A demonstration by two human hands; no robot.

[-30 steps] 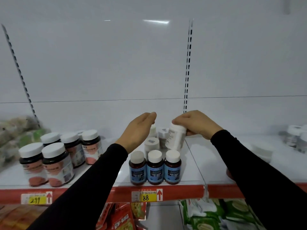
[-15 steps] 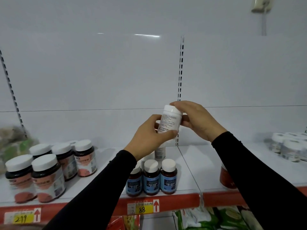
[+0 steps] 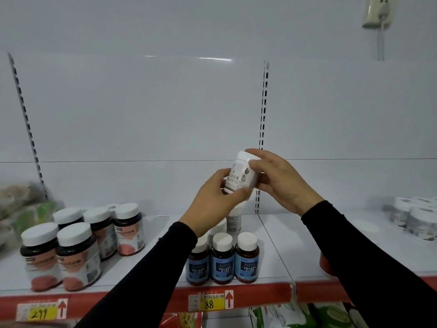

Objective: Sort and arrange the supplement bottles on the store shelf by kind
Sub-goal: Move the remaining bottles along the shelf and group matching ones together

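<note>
Both hands, left hand (image 3: 214,202) and right hand (image 3: 281,181), grip a white plastic supplement bottle (image 3: 241,177) above the white shelf (image 3: 279,235), whose back right stands bare.

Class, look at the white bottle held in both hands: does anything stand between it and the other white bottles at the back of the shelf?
Yes: the blue-label bottles stand in a front row before the white bottles. From above, nothing visible blocks the white bottle, held by the left hand and right hand.
</note>
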